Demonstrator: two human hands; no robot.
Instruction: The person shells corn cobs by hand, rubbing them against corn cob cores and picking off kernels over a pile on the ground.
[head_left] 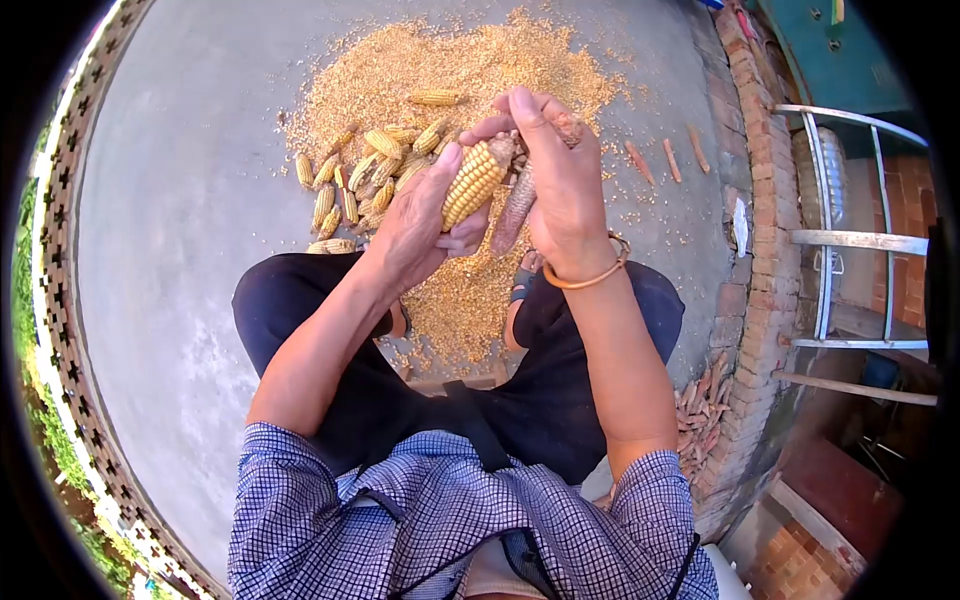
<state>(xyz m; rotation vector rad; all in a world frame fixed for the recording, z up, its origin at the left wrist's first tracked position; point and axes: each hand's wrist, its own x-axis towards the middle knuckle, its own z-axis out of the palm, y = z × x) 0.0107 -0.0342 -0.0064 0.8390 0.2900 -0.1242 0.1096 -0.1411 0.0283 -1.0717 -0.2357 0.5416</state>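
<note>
Gripping corn ear [473, 190] in wrapped left hand [415, 215], bare cob [514, 210] in curled right hand [563, 185]; steady rubbing pressure advisable.

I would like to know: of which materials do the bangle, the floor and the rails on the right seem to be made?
Bangle: perhaps copper or another metal, smooth, judging by its thin orange-brown ring; plastic possible.
Floor: probably concrete, smooth and matt: a grey surface with pale blotches.
Rails: most likely metal, silvery, with bright highlights.

Rough cob [514, 208], shiny metal railing [860, 240].
</note>
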